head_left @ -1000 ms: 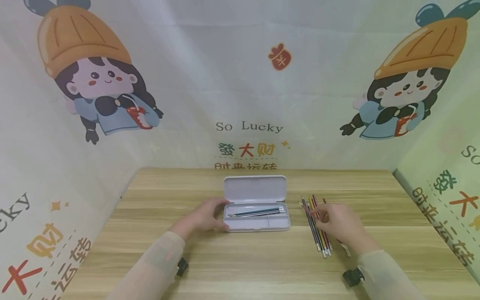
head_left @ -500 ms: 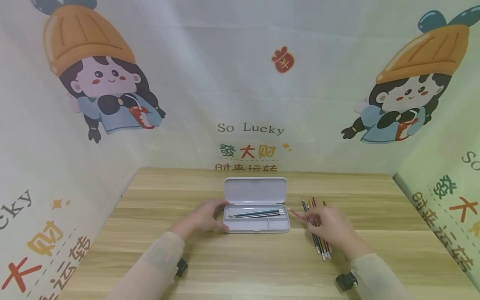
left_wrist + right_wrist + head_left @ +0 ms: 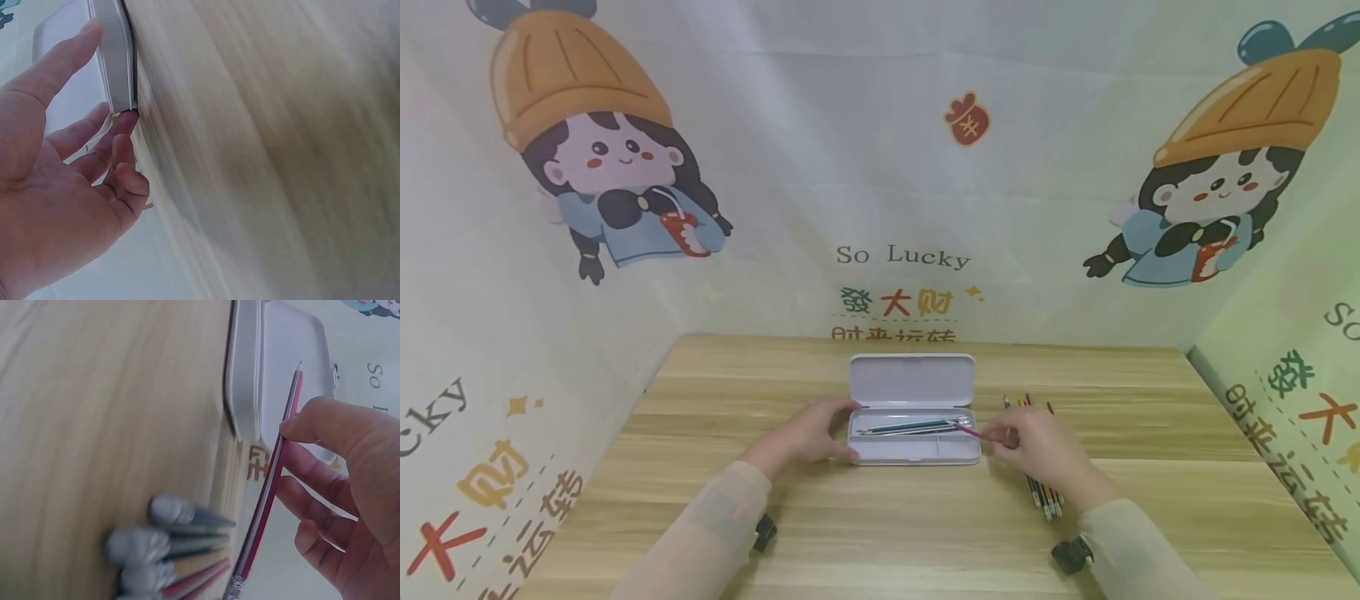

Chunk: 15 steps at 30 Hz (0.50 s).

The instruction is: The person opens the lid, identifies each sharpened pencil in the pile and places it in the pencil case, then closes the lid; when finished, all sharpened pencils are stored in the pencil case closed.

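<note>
An open white pencil case (image 3: 891, 451) stands on the table with its lid (image 3: 912, 380) raised at the back. Several dark teal pencils (image 3: 906, 428) lie in its long rear compartment. My left hand (image 3: 805, 433) holds the case's left end, thumb at the front corner and fingers at the back. Between thumb and fingers of my right hand (image 3: 1045, 446) is a red striped pencil (image 3: 270, 481). Its sharpened tip points left, over the case's right end, and its metal-banded end hangs lower in the right wrist view.
Right of the case, partly under my right hand, lies a bunch of several pencils (image 3: 1047, 502) with their eraser ends toward me. The wooden table (image 3: 880, 533) meets a printed cloth backdrop (image 3: 895, 167) behind and at both sides.
My right hand has moved left from the bunch with the red striped pencil, whose tip has come over the case. The left hand has stayed on the case.
</note>
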### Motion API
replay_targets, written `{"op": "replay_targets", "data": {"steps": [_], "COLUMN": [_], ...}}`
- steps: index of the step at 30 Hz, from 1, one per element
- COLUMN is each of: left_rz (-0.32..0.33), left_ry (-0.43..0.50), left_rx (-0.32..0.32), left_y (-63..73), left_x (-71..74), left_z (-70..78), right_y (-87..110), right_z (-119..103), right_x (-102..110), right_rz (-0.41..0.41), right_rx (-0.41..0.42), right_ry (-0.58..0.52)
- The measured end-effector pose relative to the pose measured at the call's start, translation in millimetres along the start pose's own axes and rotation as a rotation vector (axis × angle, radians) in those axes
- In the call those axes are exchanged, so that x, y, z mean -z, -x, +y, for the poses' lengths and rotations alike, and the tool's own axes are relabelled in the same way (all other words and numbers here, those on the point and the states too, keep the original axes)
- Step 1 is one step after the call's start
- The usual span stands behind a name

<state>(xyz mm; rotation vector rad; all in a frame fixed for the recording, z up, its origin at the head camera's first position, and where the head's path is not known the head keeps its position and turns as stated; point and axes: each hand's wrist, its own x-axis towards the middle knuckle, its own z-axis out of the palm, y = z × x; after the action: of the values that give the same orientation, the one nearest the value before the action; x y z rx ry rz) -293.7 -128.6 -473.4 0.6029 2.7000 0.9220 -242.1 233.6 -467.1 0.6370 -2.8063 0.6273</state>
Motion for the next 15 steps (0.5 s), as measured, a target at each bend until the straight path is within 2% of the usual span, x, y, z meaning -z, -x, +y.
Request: {"op": "replay_targets", "data": {"steps": [9,15], "left_rz": [-0.002,0.000], "left_ry": [-0.011,-0.006], "left_rx": [-0.013,0.004], "left_y": [2.1,0.8], "left_x": [1.7,0.6], "left_z": [2.3,0.7], "right_y": [-20.8,-37.1], "right_z": [-17,-23], "right_x": [-7,-13], "right_rz": [-0.010,-0.031], "right_rx": [0.051,0.090], "right_ry": [0.036,0.046]}}
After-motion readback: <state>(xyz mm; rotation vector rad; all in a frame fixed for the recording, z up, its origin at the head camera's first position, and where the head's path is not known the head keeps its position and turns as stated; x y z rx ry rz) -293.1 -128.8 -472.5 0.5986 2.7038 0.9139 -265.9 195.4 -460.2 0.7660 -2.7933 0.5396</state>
